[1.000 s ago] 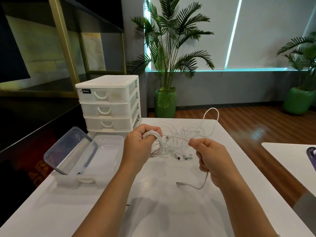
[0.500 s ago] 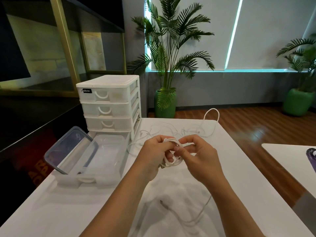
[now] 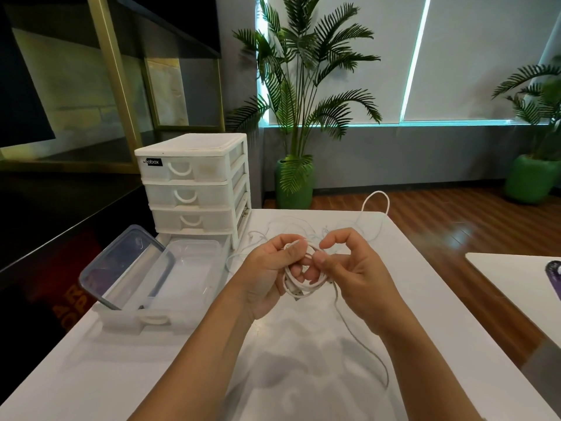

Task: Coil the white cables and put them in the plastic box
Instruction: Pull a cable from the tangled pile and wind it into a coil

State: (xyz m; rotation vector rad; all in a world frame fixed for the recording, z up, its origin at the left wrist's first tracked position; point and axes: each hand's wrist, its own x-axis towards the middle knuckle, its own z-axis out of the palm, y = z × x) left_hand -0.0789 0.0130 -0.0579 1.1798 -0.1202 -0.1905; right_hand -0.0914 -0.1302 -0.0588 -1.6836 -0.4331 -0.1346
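On the worktop (image 3: 121, 375) a drawer unit (image 3: 194, 183) stands at the far left; the plastic box (image 3: 188, 268) lies before it, its lid (image 3: 127, 265) leaning at its left. Loose cables (image 3: 306, 229) lie right of the drawers, behind both hands, which hold a coil (image 3: 299, 287) above the middle.

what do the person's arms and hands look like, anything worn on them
Nothing is worn. The left hand and the right hand are bare, with no gloves, and no rings or watch show. Both forearms are bare as far as the bottom edge of the picture, with no sleeves in view. The fingernails look short and unpainted.
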